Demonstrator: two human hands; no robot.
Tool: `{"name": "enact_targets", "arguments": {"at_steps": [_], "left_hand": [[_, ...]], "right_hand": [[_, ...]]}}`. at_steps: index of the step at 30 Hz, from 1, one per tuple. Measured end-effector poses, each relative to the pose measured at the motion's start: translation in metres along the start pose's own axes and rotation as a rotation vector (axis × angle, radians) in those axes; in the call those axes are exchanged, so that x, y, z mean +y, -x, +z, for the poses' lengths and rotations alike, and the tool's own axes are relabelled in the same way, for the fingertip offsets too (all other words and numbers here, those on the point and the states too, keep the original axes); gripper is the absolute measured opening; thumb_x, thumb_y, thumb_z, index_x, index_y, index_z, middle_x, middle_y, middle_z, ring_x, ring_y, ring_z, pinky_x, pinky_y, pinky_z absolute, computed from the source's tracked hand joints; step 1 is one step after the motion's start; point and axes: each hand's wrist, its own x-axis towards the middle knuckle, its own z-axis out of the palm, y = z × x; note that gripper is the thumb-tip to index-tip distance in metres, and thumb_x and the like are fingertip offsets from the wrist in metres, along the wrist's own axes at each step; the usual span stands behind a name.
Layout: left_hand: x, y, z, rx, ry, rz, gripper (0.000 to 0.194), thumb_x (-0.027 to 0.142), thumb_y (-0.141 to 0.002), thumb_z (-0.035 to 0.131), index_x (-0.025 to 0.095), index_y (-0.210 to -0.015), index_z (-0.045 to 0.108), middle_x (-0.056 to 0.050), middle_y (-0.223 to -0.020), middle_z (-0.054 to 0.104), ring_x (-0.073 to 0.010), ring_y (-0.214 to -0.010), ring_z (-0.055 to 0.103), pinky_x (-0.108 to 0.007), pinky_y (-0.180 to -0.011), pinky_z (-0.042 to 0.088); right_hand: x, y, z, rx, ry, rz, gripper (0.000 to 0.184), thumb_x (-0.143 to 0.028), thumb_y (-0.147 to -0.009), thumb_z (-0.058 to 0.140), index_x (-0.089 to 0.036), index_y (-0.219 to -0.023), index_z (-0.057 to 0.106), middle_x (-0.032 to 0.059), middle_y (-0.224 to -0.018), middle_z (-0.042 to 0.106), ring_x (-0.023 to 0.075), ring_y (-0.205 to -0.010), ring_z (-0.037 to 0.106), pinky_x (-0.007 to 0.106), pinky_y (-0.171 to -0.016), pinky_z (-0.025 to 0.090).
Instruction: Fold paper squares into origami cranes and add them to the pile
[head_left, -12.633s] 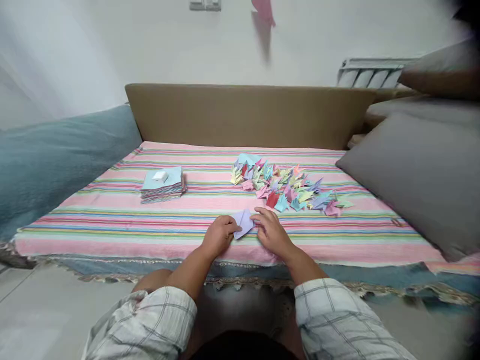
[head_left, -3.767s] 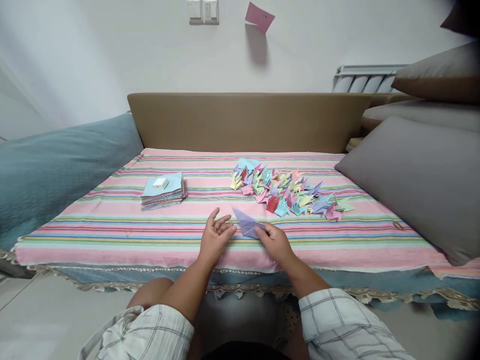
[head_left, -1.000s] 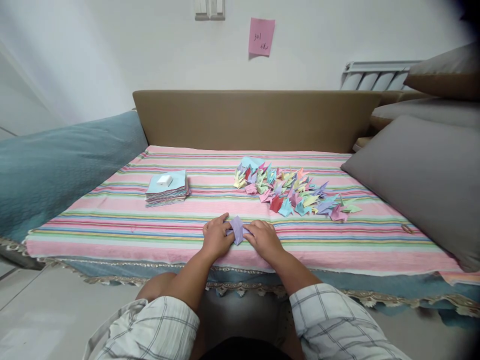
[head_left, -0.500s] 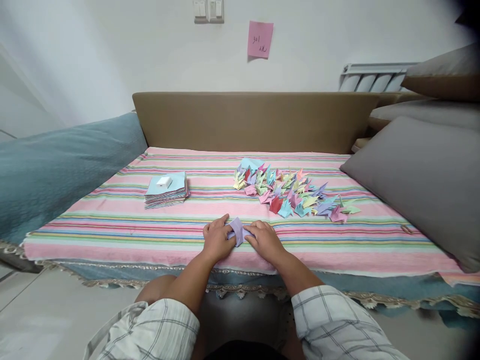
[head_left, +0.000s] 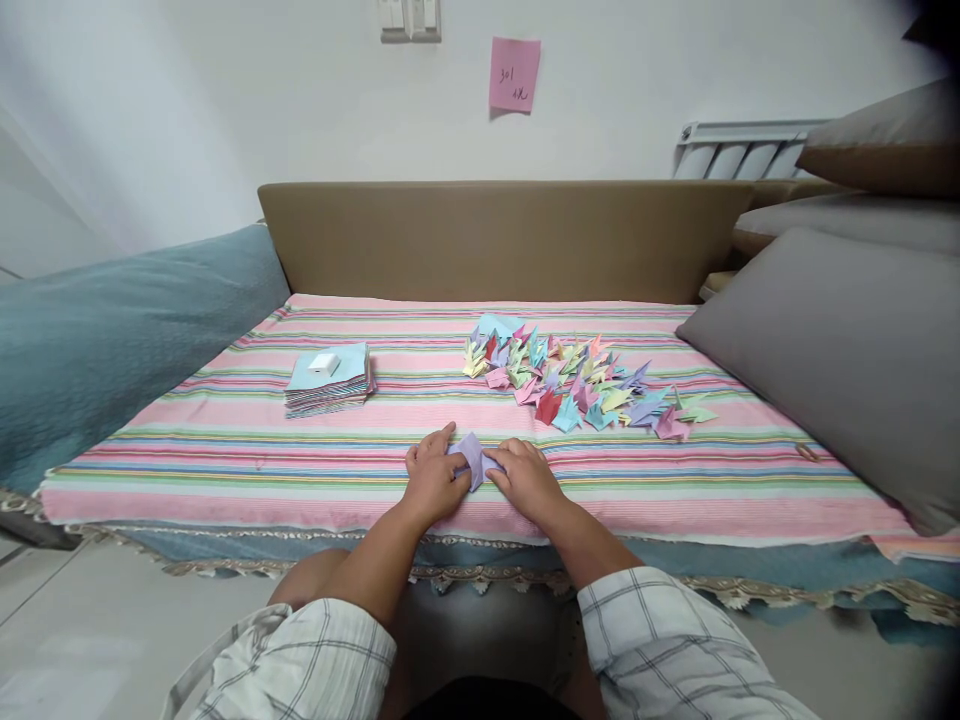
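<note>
Purple paper (head_left: pixel 473 463) sits folded right between the hands: left hand (head_left: pixel 437 480) curled, fingers closed on its nine-o'clock flap, right hand (head_left: pixel 527 480) pinching at three, neither nearer! Visible diamond runs twelve to six; paper birds (head_left: pixel 582 393) at two, paper stack (head_left: pixel 328 395) at ten.

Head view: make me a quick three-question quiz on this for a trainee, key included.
1. True or false: the left hand and right hand both touch the purple paper.
2. What lies on top of the paper stack? a) grey pillow b) white block c) red crane
3. Fill in: the pink note is on the ____.

Key: 1. True. 2. b. 3. wall.
</note>
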Motion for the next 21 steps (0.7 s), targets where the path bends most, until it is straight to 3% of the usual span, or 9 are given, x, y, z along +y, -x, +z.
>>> {"name": "enact_targets", "arguments": {"at_steps": [7, 10, 13, 17, 21], "left_hand": [[0.0010, 0.0022, -0.0028, 0.002, 0.029, 0.072, 0.032, 0.044, -0.087, 0.042, 0.029, -0.090, 0.070, -0.002, -0.147, 0.028, -0.0336, -0.134, 0.020, -0.063, -0.101, 0.015], [0.0011, 0.0039, -0.0031, -0.010, -0.003, 0.120, 0.042, 0.060, -0.070, 0.058, 0.030, -0.098, 0.068, -0.006, -0.149, 0.023, -0.0385, -0.133, 0.018, -0.066, -0.100, 0.012], [0.0014, 0.0054, -0.0013, 0.013, -0.049, 0.188, 0.055, 0.058, -0.056, 0.072, 0.031, -0.103, 0.066, -0.008, -0.150, 0.020, -0.0401, -0.133, 0.017, -0.066, -0.100, 0.011], [0.0015, 0.0053, 0.0004, 0.033, -0.074, 0.171, 0.038, 0.042, -0.060, 0.074, 0.030, -0.095, 0.068, -0.008, -0.149, 0.024, -0.0382, -0.133, 0.019, -0.064, -0.101, 0.014], [0.0011, 0.0042, -0.0001, 0.024, -0.035, 0.166, 0.024, 0.037, -0.065, 0.072, 0.030, -0.088, 0.070, -0.005, -0.146, 0.031, -0.0360, -0.132, 0.022, -0.062, -0.101, 0.018]], "right_hand": [[-0.0011, 0.0010, 0.0001, 0.011, -0.016, 0.004, 0.036, -0.032, -0.084, 0.056, -0.026, -0.119, 0.056, 0.0058, -0.108, 0.057, 0.0206, -0.101, 0.047, 0.033, -0.090, 0.034], [-0.0015, 0.0010, 0.0003, 0.006, -0.006, 0.011, 0.036, -0.032, -0.084, 0.056, -0.027, -0.119, 0.056, 0.0059, -0.107, 0.057, 0.0212, -0.101, 0.047, 0.033, -0.089, 0.034], [-0.0017, 0.0010, -0.0003, 0.001, 0.003, 0.015, 0.034, -0.031, -0.084, 0.056, -0.028, -0.118, 0.057, 0.0057, -0.104, 0.057, 0.0212, -0.100, 0.048, 0.033, -0.088, 0.035], [-0.0012, 0.0010, -0.0009, 0.005, -0.013, 0.016, 0.036, -0.031, -0.084, 0.057, -0.027, -0.119, 0.056, 0.0061, -0.107, 0.057, 0.0210, -0.101, 0.048, 0.033, -0.089, 0.035], [0.0003, 0.0006, 0.0001, 0.006, -0.032, 0.006, 0.035, -0.031, -0.084, 0.057, -0.026, -0.118, 0.057, 0.0061, -0.107, 0.058, 0.0205, -0.102, 0.048, 0.033, -0.090, 0.035]]}}
